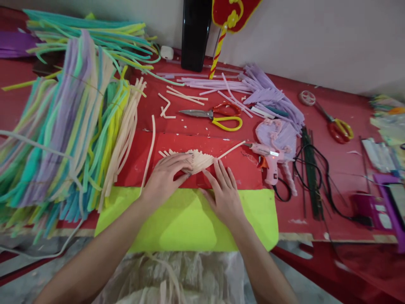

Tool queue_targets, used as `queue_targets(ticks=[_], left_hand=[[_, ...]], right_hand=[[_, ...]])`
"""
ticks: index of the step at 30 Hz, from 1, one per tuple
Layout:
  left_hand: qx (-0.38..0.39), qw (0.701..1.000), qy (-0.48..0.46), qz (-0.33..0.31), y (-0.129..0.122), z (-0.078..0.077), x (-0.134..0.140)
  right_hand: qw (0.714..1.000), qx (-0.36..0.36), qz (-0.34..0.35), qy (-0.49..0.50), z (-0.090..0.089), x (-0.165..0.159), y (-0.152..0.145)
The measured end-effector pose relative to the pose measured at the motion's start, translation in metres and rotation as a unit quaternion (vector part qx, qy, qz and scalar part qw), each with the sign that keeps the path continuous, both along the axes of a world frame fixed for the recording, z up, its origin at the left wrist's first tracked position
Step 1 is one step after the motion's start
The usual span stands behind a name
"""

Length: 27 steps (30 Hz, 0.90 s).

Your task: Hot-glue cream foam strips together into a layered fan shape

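Note:
A leaf-shaped piece of cream pipe cleaners [201, 161], laid side by side, lies on a red board [177, 179]. My left hand [169, 171] grips its left part between fingers and thumb, hiding some of it. Loose stem ends poke out beyond those fingers. At the piece's right tip rests my right hand [224, 185], its fingers stretched out and its thumb apart. One long stem [232, 149] runs from that tip towards the nozzle of a pink glue gun [268, 158]. Another single cream pipe cleaner [149, 147] lies left of my left hand.
Scissors [211, 114] lie behind the piece. Bundled pipe cleaners [63, 126] fill the left side; purple ones [268, 93] lie at the back right. A black cable [329, 185] trails rightwards from the glue gun. More scissors [338, 126] lie far right. A yellow-green mat [186, 223] covers the front.

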<state>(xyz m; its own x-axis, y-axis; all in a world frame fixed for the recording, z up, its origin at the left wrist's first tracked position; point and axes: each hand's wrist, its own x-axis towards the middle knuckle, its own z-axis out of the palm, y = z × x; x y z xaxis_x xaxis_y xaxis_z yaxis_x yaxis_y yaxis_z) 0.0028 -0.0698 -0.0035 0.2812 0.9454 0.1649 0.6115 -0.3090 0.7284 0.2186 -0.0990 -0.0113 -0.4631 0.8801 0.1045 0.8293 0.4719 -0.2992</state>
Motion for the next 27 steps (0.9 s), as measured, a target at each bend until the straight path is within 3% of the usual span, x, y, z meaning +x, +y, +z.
queue_targets(ticks=[7, 13, 16, 20, 27], left_hand=[[0.009, 0.999, 0.041, -0.026, -0.001, 0.007, -0.001], [0.028, 0.985, 0.149, -0.082, -0.002, 0.023, -0.001], [0.036, 0.975, 0.19, -0.112, 0.01, 0.031, -0.003], [-0.046, 0.968, 0.207, -0.133, 0.036, 0.039, -0.012], [-0.034, 0.97, 0.183, -0.156, 0.052, 0.035, -0.023]], right_hand=[[1.0, 0.013, 0.001, -0.005, 0.0, -0.001, -0.001], [1.0, 0.024, 0.002, 0.007, -0.003, -0.001, -0.001], [0.999, 0.03, 0.001, 0.012, -0.004, -0.001, -0.001], [1.0, 0.028, -0.001, 0.013, -0.001, -0.003, -0.002], [1.0, 0.025, -0.005, 0.01, 0.004, -0.005, -0.002]])
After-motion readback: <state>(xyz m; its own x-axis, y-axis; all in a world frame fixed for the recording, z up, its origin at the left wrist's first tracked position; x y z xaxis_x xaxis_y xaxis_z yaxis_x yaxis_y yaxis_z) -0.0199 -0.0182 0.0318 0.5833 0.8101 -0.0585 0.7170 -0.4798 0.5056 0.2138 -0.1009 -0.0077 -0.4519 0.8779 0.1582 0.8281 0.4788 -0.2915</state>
